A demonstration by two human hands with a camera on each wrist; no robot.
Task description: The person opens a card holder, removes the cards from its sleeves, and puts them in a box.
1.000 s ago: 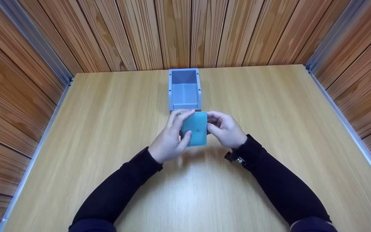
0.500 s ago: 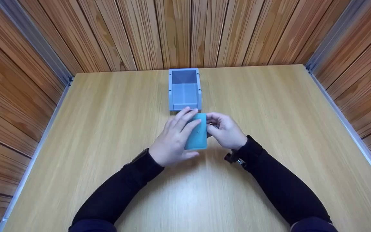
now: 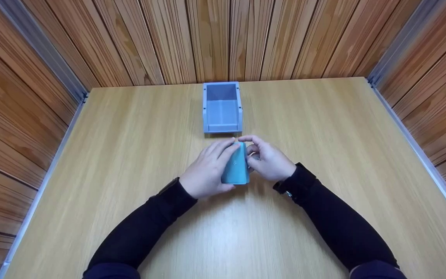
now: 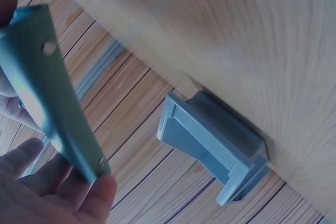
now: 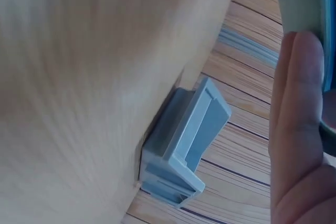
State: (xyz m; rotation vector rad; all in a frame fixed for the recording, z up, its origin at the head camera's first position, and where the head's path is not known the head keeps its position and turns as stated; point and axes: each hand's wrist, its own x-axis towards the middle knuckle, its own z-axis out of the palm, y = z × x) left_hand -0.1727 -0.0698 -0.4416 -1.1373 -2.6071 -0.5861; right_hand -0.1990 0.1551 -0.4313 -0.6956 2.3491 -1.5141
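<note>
A teal, wallet-like folding case [image 3: 235, 166] with small metal snaps is held up between both hands in the middle of the head view. My left hand [image 3: 207, 170] grips it from the left, fingers over its far edge and thumb by the near edge. From the right, my right hand [image 3: 271, 161] holds its side edge with the thumb, the index finger reaching to the far corner. The left wrist view shows the case [image 4: 47, 93] bent along its length, with snaps at both ends. In the right wrist view, fingers [image 5: 302, 72] lie against a pale inner face.
A blue-grey open-front bin [image 3: 223, 128] stands just beyond the hands, near the back wall. Wooden panels [image 3: 211, 38] enclose the back and sides of the light wood table [image 3: 130, 128].
The left hand has spread further over the case, its thumb shifting to the near edge. The case has moved slightly nearer and tilted. The right index finger has extended to the far corner.
</note>
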